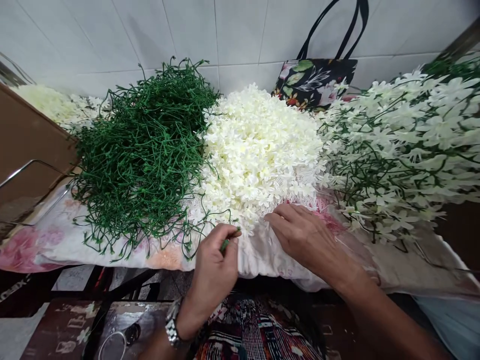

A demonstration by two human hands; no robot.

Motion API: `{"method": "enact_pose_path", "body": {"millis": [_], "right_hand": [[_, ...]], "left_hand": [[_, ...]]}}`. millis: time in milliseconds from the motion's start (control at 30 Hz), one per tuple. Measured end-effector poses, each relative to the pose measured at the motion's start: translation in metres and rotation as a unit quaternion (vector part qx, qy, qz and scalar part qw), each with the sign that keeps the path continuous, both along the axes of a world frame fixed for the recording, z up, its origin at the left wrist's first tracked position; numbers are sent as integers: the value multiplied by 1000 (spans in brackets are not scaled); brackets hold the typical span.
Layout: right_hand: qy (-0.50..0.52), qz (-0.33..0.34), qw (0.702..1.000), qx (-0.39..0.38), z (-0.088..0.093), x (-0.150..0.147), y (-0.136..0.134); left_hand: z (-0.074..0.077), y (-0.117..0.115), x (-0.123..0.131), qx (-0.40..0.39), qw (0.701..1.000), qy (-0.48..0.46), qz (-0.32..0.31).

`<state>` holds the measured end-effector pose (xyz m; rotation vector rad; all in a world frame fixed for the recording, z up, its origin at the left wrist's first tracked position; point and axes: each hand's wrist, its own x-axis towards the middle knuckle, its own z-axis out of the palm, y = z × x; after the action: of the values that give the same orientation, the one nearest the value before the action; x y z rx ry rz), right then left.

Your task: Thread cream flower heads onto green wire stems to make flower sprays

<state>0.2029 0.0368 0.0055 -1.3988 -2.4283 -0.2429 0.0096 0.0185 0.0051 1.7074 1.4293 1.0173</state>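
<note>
My left hand (217, 262), with a metal watch on its wrist, pinches a green plastic flower stem (225, 245) between thumb and forefinger. Thin branches of green show just beyond its fingertips. My right hand (300, 232) is at the near edge of a heap of white artificial flower petals (258, 145). Its fingers are bent and drawn together, the tips touching the lowest blossoms; what they hold, if anything, is hidden. Left of the white heap lies a tangled pile of green plastic stems (146, 150).
Assembled white flower sprays (405, 150) spread over the right side. A floral bag (318, 82) with black handles leans on the tiled wall. A cardboard box (33, 145) stands at far left. Flower-patterned cloth (165, 257) covers the work surface.
</note>
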Motion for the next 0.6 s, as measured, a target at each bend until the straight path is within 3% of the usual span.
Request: {"method": "enact_pose_path", "body": {"millis": [67,133,267,400,600], "right_hand": [[-42,9,999,-17,0,0,4],[-51,14,999,-14,0,0,5],[-49,18,999,-5,-3,2,6],[-42,18,999,-17,-5,6,8],[-26,22,999,-28,-10,12,6]], "left_hand": [[-2,-1,6,70,985,157,-32],[-3,0,12,113,951,285,-40],[-5,6,21,122,903,410,-21],[-5,10,24,105,899,425,-20],[-1,9,16,71,961,268,-18]]}}
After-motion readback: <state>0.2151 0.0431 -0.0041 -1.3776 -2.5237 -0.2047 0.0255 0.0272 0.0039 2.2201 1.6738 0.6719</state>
